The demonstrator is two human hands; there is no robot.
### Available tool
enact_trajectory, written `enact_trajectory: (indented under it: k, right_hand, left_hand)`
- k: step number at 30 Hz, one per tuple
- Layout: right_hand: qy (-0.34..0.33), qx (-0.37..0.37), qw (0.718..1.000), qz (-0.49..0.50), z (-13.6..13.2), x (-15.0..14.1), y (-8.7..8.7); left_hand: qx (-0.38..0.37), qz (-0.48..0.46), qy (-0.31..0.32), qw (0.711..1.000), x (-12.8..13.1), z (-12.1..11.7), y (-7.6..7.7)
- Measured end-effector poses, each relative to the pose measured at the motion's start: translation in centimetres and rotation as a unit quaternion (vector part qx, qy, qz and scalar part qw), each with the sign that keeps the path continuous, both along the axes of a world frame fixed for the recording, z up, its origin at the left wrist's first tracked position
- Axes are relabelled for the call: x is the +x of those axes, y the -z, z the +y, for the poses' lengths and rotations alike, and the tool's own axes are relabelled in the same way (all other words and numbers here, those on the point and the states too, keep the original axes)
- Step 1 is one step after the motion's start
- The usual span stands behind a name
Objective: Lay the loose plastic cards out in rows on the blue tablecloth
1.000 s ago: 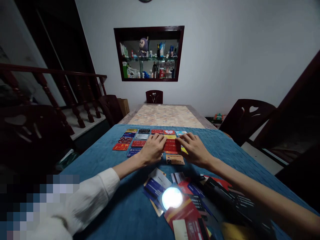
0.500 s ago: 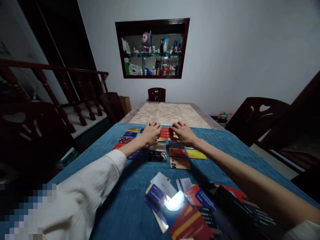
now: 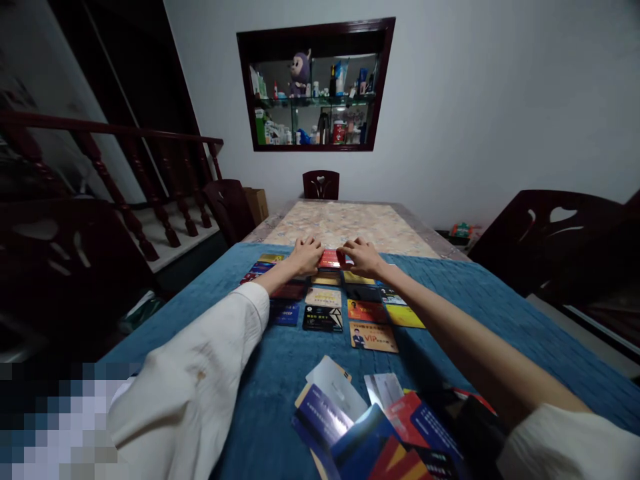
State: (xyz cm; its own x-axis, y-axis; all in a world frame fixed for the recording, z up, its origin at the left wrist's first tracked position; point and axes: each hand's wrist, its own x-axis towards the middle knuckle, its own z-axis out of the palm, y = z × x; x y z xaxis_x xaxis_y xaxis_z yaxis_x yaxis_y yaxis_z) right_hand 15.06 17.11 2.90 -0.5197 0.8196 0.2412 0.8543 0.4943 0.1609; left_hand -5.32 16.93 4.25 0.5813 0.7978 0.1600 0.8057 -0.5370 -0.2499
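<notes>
A red card (image 3: 330, 258) lies at the far end of a column of cards, between my two hands. My left hand (image 3: 306, 256) has its fingers curled at the card's left edge. On the opposite edge, my right hand (image 3: 363, 257) pinches the card's corner with bent fingers. Nearer to me are rows of laid-out cards, among them a black VIP card (image 3: 323, 319), a tan VIP card (image 3: 373, 337), an orange-red card (image 3: 367, 311) and a yellow card (image 3: 406, 316). My left forearm covers part of the left columns.
A loose, overlapping heap of cards (image 3: 325, 413) spreads over the blue cloth (image 3: 270, 373) close to me. Beyond the cloth runs the patterned tabletop (image 3: 345, 223). Dark wooden chairs (image 3: 321, 185) stand around the table, and a wall cabinet (image 3: 315, 87) hangs behind.
Both hands and the red card have shifted slightly away from me, with the card appearing flatter. My view has tilted down a little, and the bright glare on the near heap is gone.
</notes>
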Motion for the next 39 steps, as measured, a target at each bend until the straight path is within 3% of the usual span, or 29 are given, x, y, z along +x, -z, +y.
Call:
enact_trajectory:
  k: [16, 29, 39]
  right_hand:
    - [0.042, -0.05, 0.998, 0.022, 4.4, -0.4, 3.6]
    - [0.052, -0.084, 0.995, 0.012, 4.8, -0.9, 4.2]
    - [0.071, -0.093, 0.993, 0.016, 4.4, -1.3, 4.1]
  left_hand:
    - [-0.074, -0.008, -0.039, 0.996, 0.6, 4.1, 2.6]
    - [-0.111, 0.0, -0.056, 0.992, 0.5, 6.0, 3.9]
    - [-0.137, -0.001, -0.058, 0.989, 0.6, 6.4, 4.0]
